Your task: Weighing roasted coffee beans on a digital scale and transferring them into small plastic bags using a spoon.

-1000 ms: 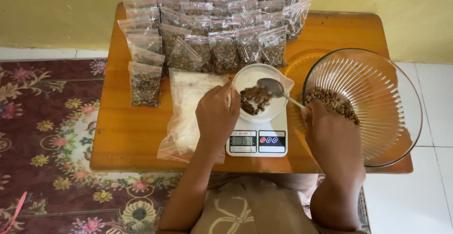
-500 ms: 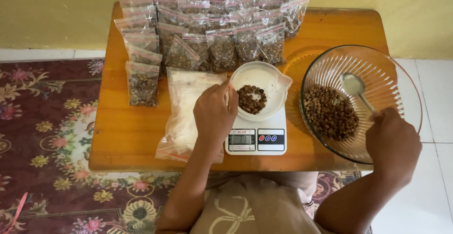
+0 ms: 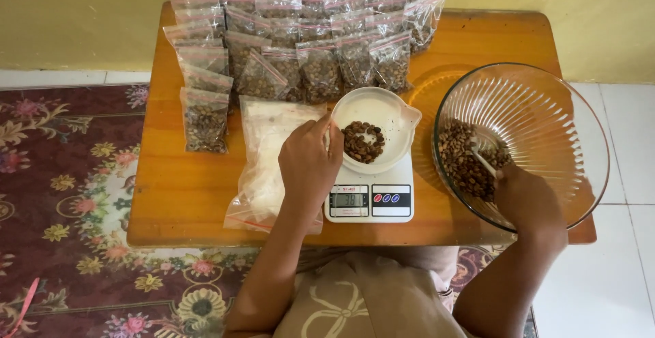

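A white cup (image 3: 382, 116) with a small heap of brown beans stands on a white digital kitchen scale (image 3: 370, 198). My left hand (image 3: 308, 164) rests at the cup's left rim, fingers touching it. My right hand (image 3: 527, 198) reaches into a ribbed glass bowl (image 3: 546, 109) and grips a spoon (image 3: 483, 162) dug into the brown beans (image 3: 460, 160) piled at the bowl's left side.
Several sealed clear bags of beans (image 3: 307, 45) lie in rows across the back of the wooden table (image 3: 177, 188). A stack of empty clear bags (image 3: 266, 147) lies under my left forearm. A patterned rug (image 3: 61, 208) covers the floor on the left, white tiles on the right.
My right hand has left the cup with the spoon and swung to the glass bowl, now scooping into the beans there. My left hand has stayed at the cup.
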